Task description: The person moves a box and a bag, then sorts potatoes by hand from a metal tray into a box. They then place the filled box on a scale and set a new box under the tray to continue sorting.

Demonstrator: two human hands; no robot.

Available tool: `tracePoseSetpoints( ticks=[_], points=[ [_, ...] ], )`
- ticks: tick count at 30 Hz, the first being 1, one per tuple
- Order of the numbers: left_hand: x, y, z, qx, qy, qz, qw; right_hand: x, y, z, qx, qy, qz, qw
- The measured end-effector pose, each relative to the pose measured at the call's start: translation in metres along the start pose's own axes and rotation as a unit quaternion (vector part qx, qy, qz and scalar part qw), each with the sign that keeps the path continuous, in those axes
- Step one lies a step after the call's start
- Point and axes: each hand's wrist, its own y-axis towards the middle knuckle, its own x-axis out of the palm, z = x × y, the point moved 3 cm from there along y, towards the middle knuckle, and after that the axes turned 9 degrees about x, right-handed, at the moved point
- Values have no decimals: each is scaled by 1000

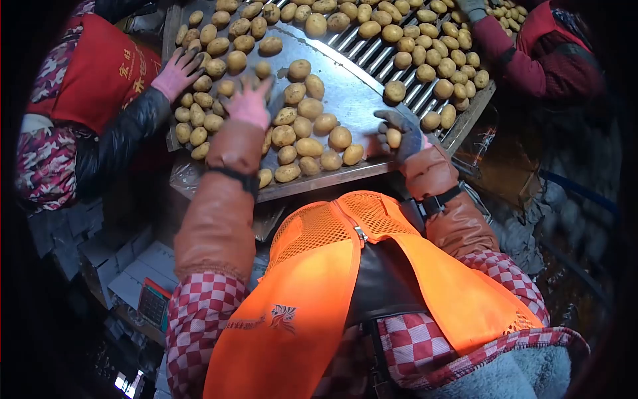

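The work in hand looks like picking through potatoes (309, 126) by hand, and this moment seems to fall in the middle of it: one is picked up and another is being felt for. The potatoes lie loose on a sloping metal table (349, 100) just beyond the person's orange vest (312, 286), with more of them crowded on the rollers (372, 56) at the far right. The left hand (247, 103), in a pink glove, reaches to the far left part of the heap and lies flat on it. Its fingers (259, 85) are spread apart and rest on the tops of two or three potatoes without closing round any; what the palm covers is hidden. The right hand (399, 136), in a grey glove, is at the near right edge of the table, apart from the heap. Its fingers (387, 122) curl in and clamp on a small potato (393, 137), which shows between them. The next move, as I judge it, calls for the left fingers to draw together round one single potato without rolling its neighbours down the slope, and for the right hand to hold its grip while it carries. Care is needed on the far left, where a co-worker's pink hand (176, 72) rests on the same heap, near the left hand but not touching it. A second co-worker's red sleeve (495, 40) reaches over the rollers, well apart.
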Motion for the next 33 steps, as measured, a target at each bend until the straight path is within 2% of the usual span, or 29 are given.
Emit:
tracePoseSetpoints(
  ticks=[1, 3, 6, 7, 9, 12, 13, 14, 15, 16, 17, 19, 21, 22, 24, 25, 27, 28, 29, 31, 32, 33],
  points=[
    [3, -22, 6, 25, 32, -71, 997, -4, -10, -1, 30, 16, 26, 999],
    [16, -64, 8, 57, 24, -27, 998, -3, -33, -6, 89, 47, 77, 992],
    [12, -105, -5, -39, -33, -26, 998, -1, -50, -6, 72, 35, 109, 991],
    [10, -114, -6, -74, -53, -22, 996, -9, -45, -3, 72, 26, 67, 995],
    [6, -124, -6, -143, -95, -8, 985, -6, -45, -3, 64, -25, 59, 996],
    [20, -120, 16, -114, -91, 56, 988, -4, -32, -1, 84, -35, 49, 995],
    [14, -108, 50, -69, -128, -26, 989, 8, -29, -3, 98, -36, 49, 993],
    [1, -100, 86, 25, -120, -33, 992, 16, -26, -5, 113, -39, 49, 992],
    [-12, -93, 124, 118, -113, -38, 986, 7, -12, 5, 101, -51, 16, 993],
    [-22, -96, 144, 257, -56, 34, 964, 6, -9, 6, 89, -104, -11, 991],
    [-19, -91, 139, 237, -71, 32, 968, 5, -9, 8, 75, -156, -36, 984],
    [-8, -79, 124, 200, -104, 34, 974, -1, -21, 7, 138, -59, -35, 988],
    [1, -88, 90, 135, -68, 74, 986, -3, -56, -12, 108, -190, -66, 974],
    [2, -95, 72, 101, -50, 90, 990, 5, -82, -23, 96, -297, 13, 950],
    [-3, -108, 51, 62, -36, 68, 995, -46, -106, -12, 125, -456, 116, 873],
    [-6, -114, 42, 43, -29, 57, 997, -101, -109, 5, 168, -511, 139, 831],
    [7, -120, 16, -72, -22, 84, 994, -97, -149, -3, 171, -574, 142, 788],
    [13, -122, 11, -128, -19, 96, 987, -135, -160, 12, 241, -523, 234, 784],
    [9, -121, 13, -151, -14, 103, 983, -217, -167, 41, 226, -598, 266, 721],
    [-6, -114, 12, -198, 0, 122, 973, -228, -197, 39, 174, -593, 321, 717],
    [-7, -102, 9, -136, -55, 146, 978, -230, -204, 36, 147, -590, 348, 714],
    [-7, -84, 2, -74, -111, 167, 977, -242, -189, 37, 167, -491, 315, 795]
  ],
)
